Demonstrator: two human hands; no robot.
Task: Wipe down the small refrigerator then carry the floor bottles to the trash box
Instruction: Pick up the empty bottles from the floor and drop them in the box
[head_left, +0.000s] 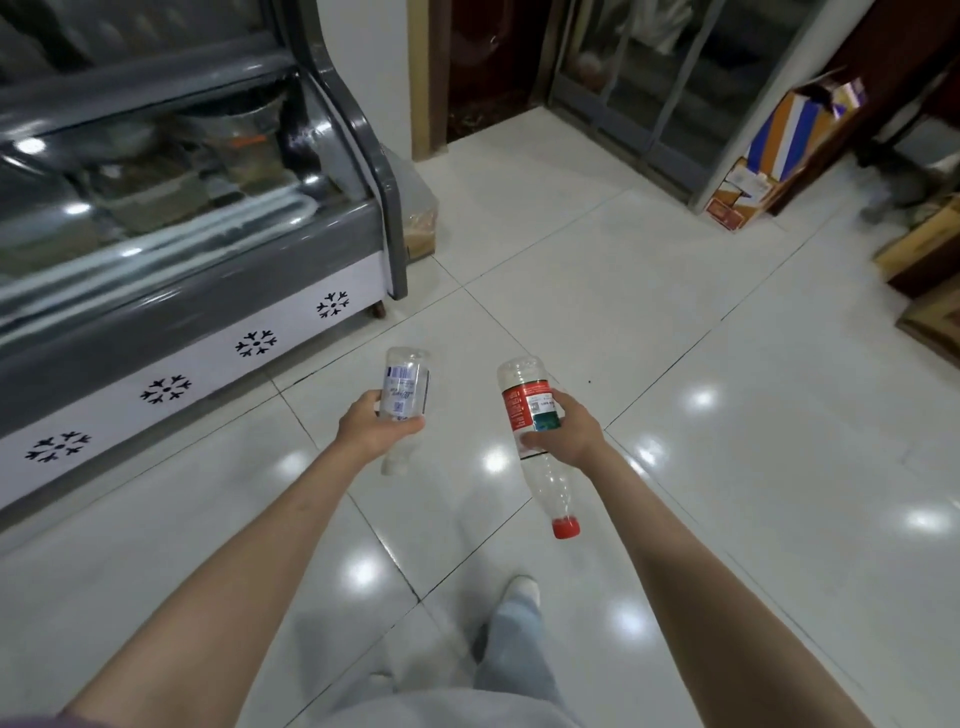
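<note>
A: Start closest in. What is nearest the camera?

B: Pale grey trousers (519, 654) and a light shoe (522, 587) stepping on the white tiled floor (727, 467). Both bare forearms reach forward above them.

A: And the hands?

B: Each one carries a bottle. The left hand (366, 428) is wrapped around a clear bottle with a white and blue label (404, 389), thumb across the front, base pointing away from the person. The right hand (566, 434) grips a clear bottle with a red label (530, 410) about its middle, also upended, so its red cap (565, 527) hangs down toward the person, on the near side of the hand.

A: Do the two bottles touch?

B: No, they are held apart, side by side, both in the air above the floor.

A: Where are they relative to the refrigerator?

B: The refrigerated display case (156, 234) runs along the left side. The white-labelled bottle is near its front right corner, to the right of the white lower panel with black snowflake marks (254, 344). The red-labelled bottle is farther right, well apart from the case.

A: What lies beyond the case?

B: Just past its far end, a translucent bin (418, 218) stands against the wall. Farther right are a dark doorway (488, 67) and glass sliding doors (649, 88). Well to the right of the case, a cardboard box with blue, white and orange stripes (784, 140) leans by the doors, and wooden crates (924, 265) sit at the right edge.
</note>
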